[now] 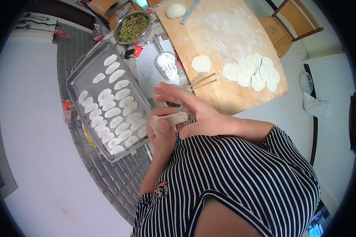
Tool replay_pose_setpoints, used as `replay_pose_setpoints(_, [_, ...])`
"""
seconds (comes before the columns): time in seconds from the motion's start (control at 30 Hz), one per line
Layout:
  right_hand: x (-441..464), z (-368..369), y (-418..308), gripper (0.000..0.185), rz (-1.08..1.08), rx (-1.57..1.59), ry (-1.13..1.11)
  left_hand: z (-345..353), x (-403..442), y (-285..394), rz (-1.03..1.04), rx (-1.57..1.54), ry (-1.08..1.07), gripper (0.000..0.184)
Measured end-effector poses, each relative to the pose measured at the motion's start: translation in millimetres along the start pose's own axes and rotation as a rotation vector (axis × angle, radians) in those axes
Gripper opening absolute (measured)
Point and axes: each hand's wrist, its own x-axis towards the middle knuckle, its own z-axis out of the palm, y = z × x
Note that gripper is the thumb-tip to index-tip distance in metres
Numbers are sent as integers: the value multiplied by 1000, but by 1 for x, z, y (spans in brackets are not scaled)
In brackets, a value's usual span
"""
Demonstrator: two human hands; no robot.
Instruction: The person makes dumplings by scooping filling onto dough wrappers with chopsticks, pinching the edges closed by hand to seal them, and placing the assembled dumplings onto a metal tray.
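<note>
My left hand [162, 136] is closed around a dumpling [169, 121], a pale folded dough wrapper, in front of my chest. My right hand [203, 116] is beside it, fingers stretched and apart, with nothing seen in them. Just behind the hands, a bowl of dark green filling [173, 105] is mostly hidden. A pair of chopsticks [203, 81] reaches from near the bowl onto the wooden board [221, 35]. One round dough wrapper [201, 63] lies alone on the board, and a spread of overlapping wrappers [251, 72] sits at its right.
At left, a metal tray [77, 85] carries rows of finished dumplings [122, 94]. Beyond are a scoop of flour [168, 65] and a steel bowl of green pieces [133, 28]. A dough ball [175, 11] and a long flat bar [189, 12] lie at the board's far end.
</note>
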Motion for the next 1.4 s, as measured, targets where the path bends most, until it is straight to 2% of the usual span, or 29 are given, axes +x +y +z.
replay_pose_setpoints(0.03, [2,-7,4,116,72,-130,-108,2,2,0,-58,-147,16,61])
replay_pose_setpoints(0.07, [2,-6,6,116,71,-131,-104,3,4,0,-119,-295,32,56])
replay_pose_setpoints(0.1, [4,-3,7,110,48,-101,-106,4,5,1,-98,-144,29,52])
replay_pose_setpoints(0.17, [6,-2,12,105,28,-70,-106,11,3,-3,-124,-145,35,51])
replay_pose_setpoints(0.2, [7,-4,16,91,-7,-67,-138,13,1,-6,-147,-145,44,51])
replay_pose_setpoints(0.27, [7,-4,17,79,-40,-62,-174,15,-1,-10,-143,-103,53,47])
replay_pose_setpoints(0.33, [7,-1,13,53,23,-187,-62,21,-2,-8,-235,-253,229,45])
replay_pose_setpoints(0.37, [7,-3,13,53,26,-183,-69,16,-2,-13,-235,-251,236,45])
replay_pose_setpoints(0.43, [9,-9,13,42,-149,-573,-88,4,-2,-22,-215,-72,174,46])
replay_pose_setpoints(0.57, [15,-19,14,40,-181,-626,-141,5,2,-5,-149,29,125,48])
replay_pose_setpoints(0.63, [14,-20,15,41,-28,-333,-243,1,1,3,-251,17,61,47])
replay_pose_setpoints(0.77, [8,-11,23,42,-43,-296,-198,0,0,3,-160,144,51,43])
replay_pose_setpoints(0.87, [7,-10,24,41,-13,-365,-173,-2,-1,-4,-192,229,91,39])
replay_pose_setpoints(0.97, [5,-11,25,39,109,-317,-109,-3,7,-6,-291,357,117,41])
replay_pose_setpoints(1.03, [8,-8,14,42,349,-118,84,-7,15,-5,-311,217,235,47])
replay_pose_setpoints(1.07, [8,-7,17,42,349,-117,80,-8,18,-4,-310,218,238,47])
replay_pose_setpoints(1.13, [7,-7,21,41,413,91,93,-7,26,2,-199,38,274,52])
replay_pose_setpoints(1.17, [8,-7,20,41,414,89,94,-10,25,-1,-199,36,274,52])
replay_pose_setpoints(1.27, [13,-5,16,34,543,113,74,-18,20,-17,-257,45,76,55])
replay_pose_setpoints(1.33, [14,-4,14,26,623,38,179,-14,19,-22,-312,-145,72,47])
replay_pose_setpoints(1.4, [12,-6,15,25,608,-25,198,-8,18,-15,-324,-165,125,44])
